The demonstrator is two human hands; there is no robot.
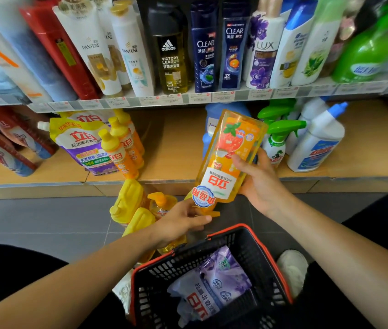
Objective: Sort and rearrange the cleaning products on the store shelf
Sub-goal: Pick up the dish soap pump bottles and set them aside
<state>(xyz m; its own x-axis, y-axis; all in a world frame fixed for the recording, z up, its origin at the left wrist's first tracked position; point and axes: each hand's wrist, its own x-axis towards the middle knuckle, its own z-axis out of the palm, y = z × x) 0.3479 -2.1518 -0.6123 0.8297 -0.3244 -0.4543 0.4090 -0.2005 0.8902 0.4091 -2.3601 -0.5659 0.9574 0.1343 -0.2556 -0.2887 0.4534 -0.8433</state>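
Note:
A yellow-orange dish soap refill pouch with a strawberry picture is held upside down in front of the lower shelf. My right hand grips its right side near the label. My left hand pinches the spout end at the bottom. On the lower shelf stand orange dish soap bottles and a purple-and-yellow detergent pouch at the left, green spray bottles and white toilet cleaner bottles at the right.
A black basket with a red rim sits on the floor below my hands, holding a purple pouch. Yellow bottles stand on the grey floor beside it. The upper shelf carries shampoo and body wash bottles.

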